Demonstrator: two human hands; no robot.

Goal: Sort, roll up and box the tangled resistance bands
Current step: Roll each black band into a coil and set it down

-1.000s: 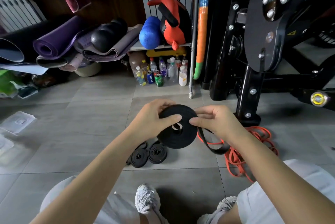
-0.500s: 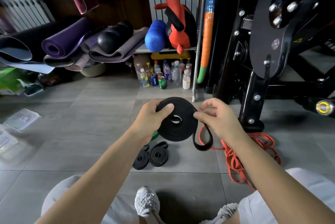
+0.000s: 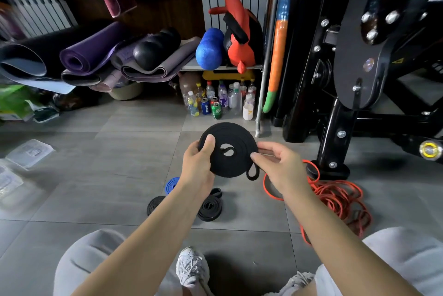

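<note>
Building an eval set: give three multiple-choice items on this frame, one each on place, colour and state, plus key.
1. Where is the orange pile? A) shelf B) floor, by the machine foot C) box
2. Colour of the held coil? A) blue B) black C) orange
3. State of the coil? A) unrolled B) lying on the floor C) wound, one short loop loose
Key: B, its strands lie on the floor beside that foot; B, black all over; C, left hand and right hand hold a spiral with a small loop hanging.
</note>
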